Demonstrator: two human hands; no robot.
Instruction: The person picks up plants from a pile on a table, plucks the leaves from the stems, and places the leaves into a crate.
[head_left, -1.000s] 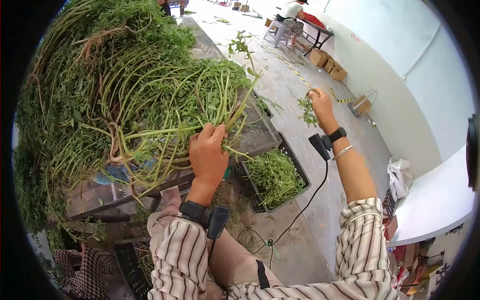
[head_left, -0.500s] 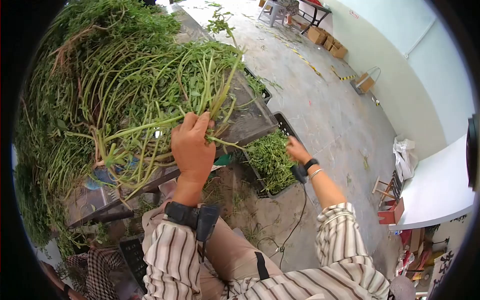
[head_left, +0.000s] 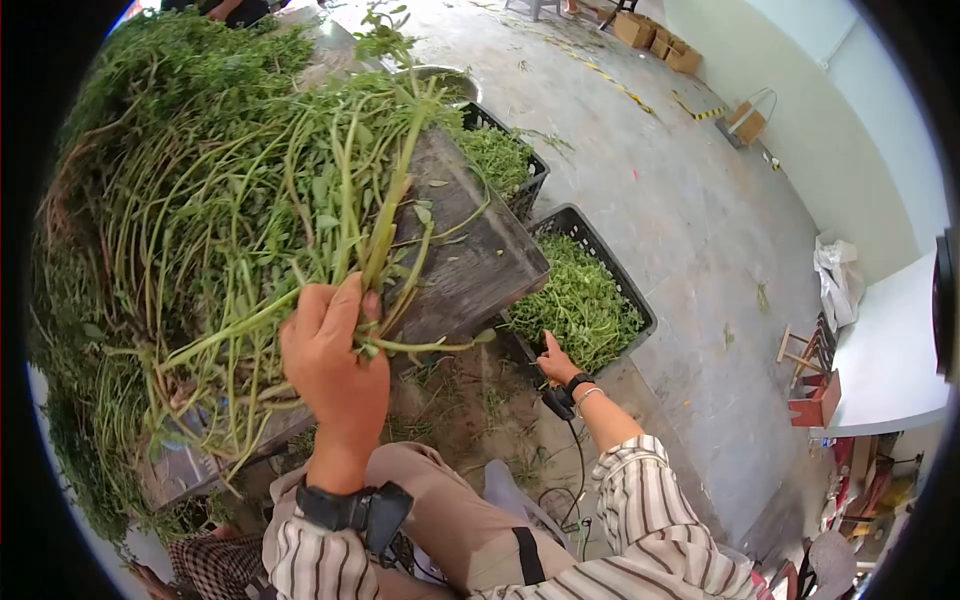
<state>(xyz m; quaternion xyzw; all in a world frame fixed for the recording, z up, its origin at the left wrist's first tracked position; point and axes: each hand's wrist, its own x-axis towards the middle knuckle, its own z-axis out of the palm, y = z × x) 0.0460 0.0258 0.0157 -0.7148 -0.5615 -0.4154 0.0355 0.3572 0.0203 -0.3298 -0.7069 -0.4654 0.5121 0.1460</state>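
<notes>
Leafy green stems (head_left: 230, 200) heaped on surface (head_left: 468, 240), 10 o'clock; left hand (head_left: 335, 345) pinching 1 bunch. Right hand (head_left: 558, 365) at black crate (head_left: 620, 270), 4 o'clock, index finger extended; grip unclear.

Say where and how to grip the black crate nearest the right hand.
The black crate is probably best gripped by its right rim, from the right: that edge rises bare above the greens, while the table partly hides the opposite one.

Bg: gry concrete-look flr (head_left: 700, 235), scuffed, w/ yel/blk tape (head_left: 622, 89) strips. Cardboard bxs (head_left: 684, 56) near base of pale wall (head_left: 865, 150), upper R. Wht curved countertop (head_left: 890, 375) far R, wht bag (head_left: 838, 278) just beside. Lt bright, fairly even.
</notes>
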